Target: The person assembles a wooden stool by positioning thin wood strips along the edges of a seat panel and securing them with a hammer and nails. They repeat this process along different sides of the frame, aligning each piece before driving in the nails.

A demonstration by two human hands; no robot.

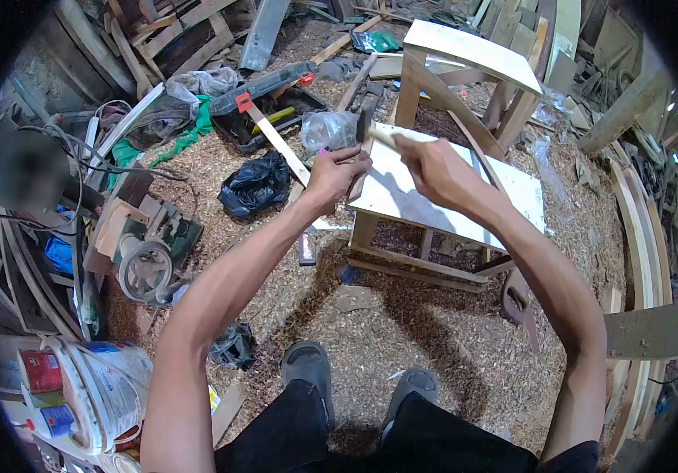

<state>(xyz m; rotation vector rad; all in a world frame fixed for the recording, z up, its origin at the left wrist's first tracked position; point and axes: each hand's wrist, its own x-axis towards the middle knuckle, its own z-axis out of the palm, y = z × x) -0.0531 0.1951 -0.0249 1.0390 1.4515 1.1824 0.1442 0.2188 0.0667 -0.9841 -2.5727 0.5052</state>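
My right hand (437, 169) is closed round the pale wooden handle of a hammer (386, 135). The hammer's dark head is over the left end of a white-topped board (402, 185), the lower surface of a wooden stepped frame. At that same end, my left hand (332, 177) has its fingers closed on a narrow brown wooden strip (359, 183) along the board's edge, with fingertips just below the hammer head. Whether a nail is between them I cannot tell. A higher white-topped panel (473, 54) stands on legs behind the board.
An open black toolbox (256, 110) lies beyond my left hand, near a black plastic bag (256, 188). A machine with a handwheel (145, 268) and a bucket (110, 394) with cans stand left. A handsaw (519, 303) rests by the frame. Wood shavings (354, 331) cover the floor.
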